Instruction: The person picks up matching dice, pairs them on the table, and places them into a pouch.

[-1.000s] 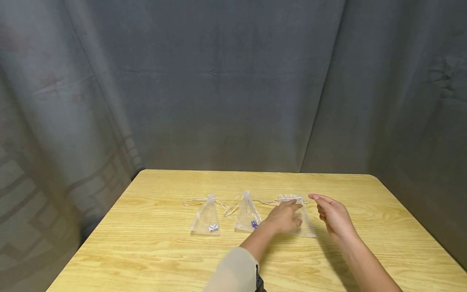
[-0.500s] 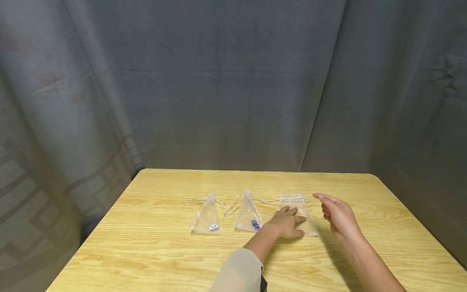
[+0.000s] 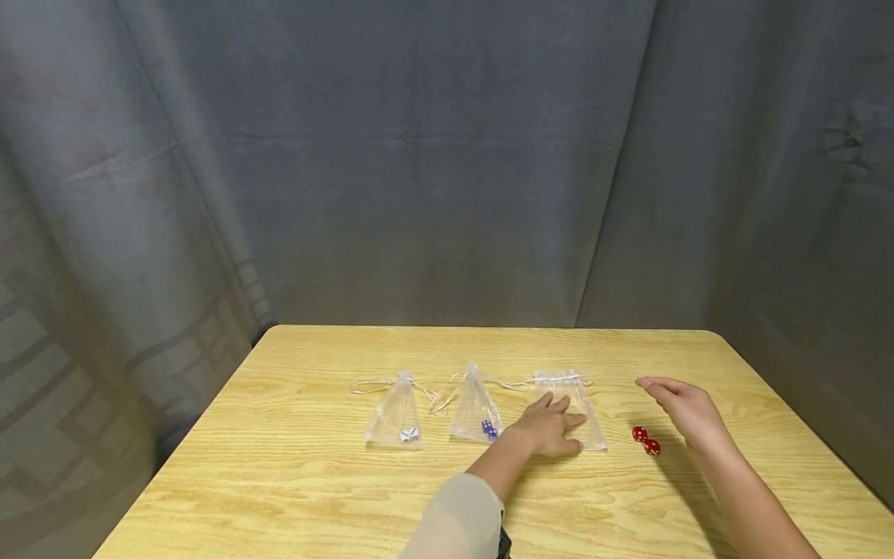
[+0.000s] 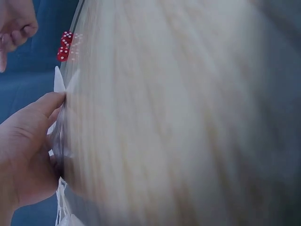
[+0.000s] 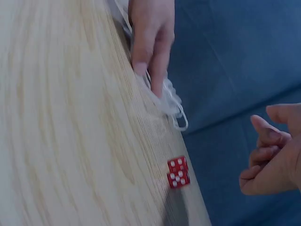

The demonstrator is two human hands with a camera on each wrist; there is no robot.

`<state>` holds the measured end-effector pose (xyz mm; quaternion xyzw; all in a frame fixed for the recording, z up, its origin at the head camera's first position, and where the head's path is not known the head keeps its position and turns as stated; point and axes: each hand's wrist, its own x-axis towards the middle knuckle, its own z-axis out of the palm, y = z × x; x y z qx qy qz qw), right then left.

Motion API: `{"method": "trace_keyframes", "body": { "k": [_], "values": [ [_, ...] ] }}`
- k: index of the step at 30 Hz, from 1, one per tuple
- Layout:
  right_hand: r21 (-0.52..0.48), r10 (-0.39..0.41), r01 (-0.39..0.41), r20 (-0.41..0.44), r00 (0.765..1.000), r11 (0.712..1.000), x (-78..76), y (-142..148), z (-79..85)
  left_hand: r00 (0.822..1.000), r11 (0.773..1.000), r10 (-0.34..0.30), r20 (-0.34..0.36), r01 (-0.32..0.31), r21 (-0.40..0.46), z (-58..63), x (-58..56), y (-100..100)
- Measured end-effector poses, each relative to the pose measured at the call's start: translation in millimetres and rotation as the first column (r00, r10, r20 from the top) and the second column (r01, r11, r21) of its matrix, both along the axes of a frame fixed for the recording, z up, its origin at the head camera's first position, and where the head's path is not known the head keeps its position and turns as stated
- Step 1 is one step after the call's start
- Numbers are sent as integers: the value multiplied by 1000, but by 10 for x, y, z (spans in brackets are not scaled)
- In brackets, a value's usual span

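My left hand (image 3: 548, 428) rests with fingers spread on a flat, sheer white drawstring bag (image 3: 594, 431), the rightmost of three. Two red dice (image 3: 646, 441) with white dots lie touching on the table to the right of that bag. My right hand (image 3: 687, 411) hangs in the air just beyond and to the right of them. In the right wrist view, the right hand (image 5: 277, 150) has loosely curled fingers, thumb apart, and nothing in its grasp. The left wrist view shows the left hand (image 4: 30, 146) against the bag, the red dice (image 4: 65, 46) past its thumb.
Left of the hands lie two gathered drawstring bags: one bag (image 3: 466, 411) with blue dice (image 3: 490, 429), another bag (image 3: 387, 423) with white dice (image 3: 408, 435). Their cords spread between them. The wooden table (image 3: 314, 497) backs onto a grey curtain (image 3: 419, 194).
My left hand has drawn back slightly and settled with spread fingers on the right bag. My right hand has moved right, and the two red dice have come into view.
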<state>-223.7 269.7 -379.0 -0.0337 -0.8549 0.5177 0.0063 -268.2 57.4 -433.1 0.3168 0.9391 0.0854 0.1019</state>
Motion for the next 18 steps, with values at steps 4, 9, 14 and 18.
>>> {"method": "trace_keyframes", "body": {
  "k": [4, 9, 14, 18],
  "values": [
    [121, 49, -55, 51, 998, 991, -7, 144, -17, 1000, 1000, -2, 0, 2, -10, -4, 2, 0],
    [360, 108, -134, 91, 990, 923, -4, 269, -38, 1000, 1000, -7, 7, 7, -23, -4, 12, -1],
    [508, 127, -177, 132, 983, 843, 14, 315, -86, 999, 1000, -13, 32, 13, -14, 5, 25, 1],
    [535, 130, -195, 158, 979, 822, 28, 306, -131, 999, 1000, -11, 31, 12, -12, 10, 30, 6]
  ]
}}
